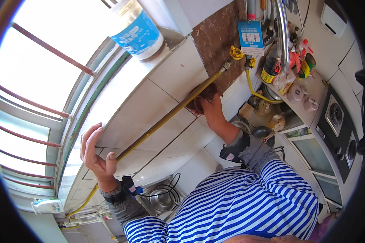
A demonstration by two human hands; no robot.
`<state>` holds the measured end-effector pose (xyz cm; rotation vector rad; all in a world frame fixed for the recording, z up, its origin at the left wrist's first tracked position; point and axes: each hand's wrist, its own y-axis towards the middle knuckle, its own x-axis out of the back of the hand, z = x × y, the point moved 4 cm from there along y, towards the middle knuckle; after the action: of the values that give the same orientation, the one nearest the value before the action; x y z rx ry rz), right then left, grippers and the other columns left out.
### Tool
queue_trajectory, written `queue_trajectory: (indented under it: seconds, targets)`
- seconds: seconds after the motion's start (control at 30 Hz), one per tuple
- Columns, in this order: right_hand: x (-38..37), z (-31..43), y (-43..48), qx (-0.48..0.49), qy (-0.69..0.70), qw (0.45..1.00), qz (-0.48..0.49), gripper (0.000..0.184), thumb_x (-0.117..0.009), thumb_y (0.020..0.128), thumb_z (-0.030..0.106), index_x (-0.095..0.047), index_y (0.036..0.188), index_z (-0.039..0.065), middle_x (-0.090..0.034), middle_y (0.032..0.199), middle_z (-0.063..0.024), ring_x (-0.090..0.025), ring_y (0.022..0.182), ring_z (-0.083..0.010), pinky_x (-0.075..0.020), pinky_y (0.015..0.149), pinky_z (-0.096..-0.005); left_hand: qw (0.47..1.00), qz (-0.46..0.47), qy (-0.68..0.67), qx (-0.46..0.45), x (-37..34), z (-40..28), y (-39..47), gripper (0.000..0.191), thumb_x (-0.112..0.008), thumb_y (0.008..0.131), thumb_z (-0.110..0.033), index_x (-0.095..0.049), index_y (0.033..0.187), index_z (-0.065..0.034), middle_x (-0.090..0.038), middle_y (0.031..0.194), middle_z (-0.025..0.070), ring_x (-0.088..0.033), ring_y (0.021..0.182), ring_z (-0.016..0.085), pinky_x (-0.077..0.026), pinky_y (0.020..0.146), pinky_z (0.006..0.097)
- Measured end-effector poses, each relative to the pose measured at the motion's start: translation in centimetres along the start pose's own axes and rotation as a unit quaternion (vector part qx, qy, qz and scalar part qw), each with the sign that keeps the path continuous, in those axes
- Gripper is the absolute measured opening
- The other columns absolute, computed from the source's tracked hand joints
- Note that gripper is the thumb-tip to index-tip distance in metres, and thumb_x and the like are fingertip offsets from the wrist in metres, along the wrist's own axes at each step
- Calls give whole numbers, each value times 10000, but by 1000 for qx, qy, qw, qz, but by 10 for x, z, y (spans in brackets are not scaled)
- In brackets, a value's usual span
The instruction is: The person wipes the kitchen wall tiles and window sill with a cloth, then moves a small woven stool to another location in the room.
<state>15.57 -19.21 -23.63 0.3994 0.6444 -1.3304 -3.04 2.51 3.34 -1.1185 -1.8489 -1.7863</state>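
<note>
My right hand (212, 106) presses a dark brown cloth (196, 104) to the white wall tiles (176, 129), partly behind a yellow gas pipe (164, 120). The pipe crosses in front of the cloth and hides some of it. With fingers apart and nothing held, my left hand (99, 155) is raised by the edge of the window sill (124, 94), near the pipe's lower end. At the pipe's upper end is a yellow valve handle (236, 53). A blue-and-white printed tag (251, 38) hangs beside it.
A blue-and-white plastic tub (141, 35) stands on the sill by the barred window. Bottles, including a dark sauce bottle (270, 68), crowd a shelf near a gas hob (336, 115). A yellow hose (252, 86) runs there. Below lies a metal basin (161, 200); a chrome tube (283, 36) is overhead.
</note>
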Motion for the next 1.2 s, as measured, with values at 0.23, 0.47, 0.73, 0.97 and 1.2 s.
queue_trajectory:
  seconds: [0.23, 0.47, 0.73, 0.97, 1.2]
  targets:
    - [-4, -5, 11, 108, -63, 992, -10, 374, -539, 908, -49, -461, 1250, 80, -602, 969, -81, -624, 607, -161, -440, 404, -265, 999, -31, -18, 5, -4, 8, -6, 547, -647, 842, -453, -692, 1107, 24, -683, 1124, 208, -661, 1038, 339, -512, 905, 426]
    - [82, -59, 4, -87, -371, 923, -48, 523, -562, 897, 52, -439, 1405, 72, -665, 1026, -139, -681, 735, -212, -549, 517, -308, 999, -43, 7, -13, -7, 7, -2, 508, -653, 828, -432, -705, 1096, -3, -700, 1123, 181, -672, 1034, 329, -509, 909, 417]
    - [44, 48, -39, 303, -263, 916, -15, 550, -600, 873, 34, -490, 1411, 52, -674, 1130, -113, -665, 1057, -211, -516, 932, -328, 998, -56, -8, -20, -5, 5, 0, 463, -681, 806, -387, -711, 1071, -8, -715, 1087, 170, -688, 998, 320, -504, 896, 408]
    - [-45, 174, 1, 482, -506, 714, -42, 457, -599, 780, -16, -598, 1236, 15, -646, 1047, -203, -636, 979, -398, -517, 872, -405, 996, -73, -49, -35, -1, 3, 1, 427, -709, 776, -325, -712, 1056, -3, -716, 1071, 173, -691, 977, 318, -518, 873, 376]
    - [-149, 79, -62, 418, -357, 781, 295, 250, -631, 858, 7, -618, 1104, 53, -654, 975, -117, -659, 870, -294, -545, 806, -385, 940, -156, -302, 21, 29, 22, -44, 450, -629, 887, -347, -645, 1128, 32, -674, 1115, 194, -663, 1010, 306, -518, 909, 443]
